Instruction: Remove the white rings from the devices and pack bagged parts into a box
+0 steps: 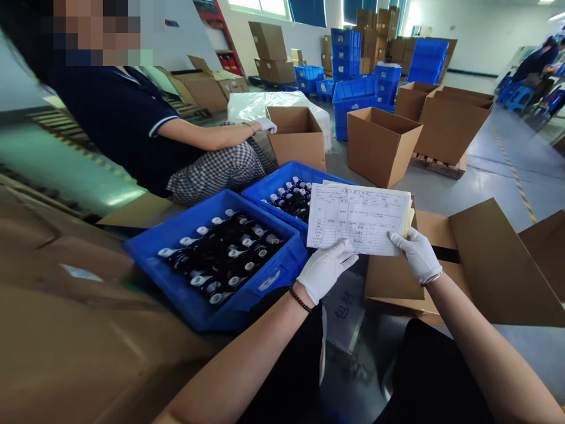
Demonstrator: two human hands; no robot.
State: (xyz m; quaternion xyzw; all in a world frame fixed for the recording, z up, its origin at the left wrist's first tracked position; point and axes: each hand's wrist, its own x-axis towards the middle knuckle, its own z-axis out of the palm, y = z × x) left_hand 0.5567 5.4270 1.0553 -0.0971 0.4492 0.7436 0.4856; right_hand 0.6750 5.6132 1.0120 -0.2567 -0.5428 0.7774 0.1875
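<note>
A thin stack of printed paper forms (359, 218) with handwritten entries is held up in front of me, slightly tilted. My right hand (418, 256), in a white glove, grips its lower right corner, thumb on the front. My left hand (329, 270), also gloved, has its fingers stretched out against the lower edge of the top sheet. Left of the forms stands a blue crate (273, 277) filled with dark objects that have white round ends. Behind it, a second blue crate (260, 189) with similar objects is partly hidden by the papers.
A co-worker (132, 129) sits at the left, a gloved hand on an open carton (298, 150). An open-flapped carton (489, 259) lies at my right. Another carton (382, 150) stands beyond the papers. Blue bins (353, 97) are stacked farther back. A large carton (66, 330) fills the lower left.
</note>
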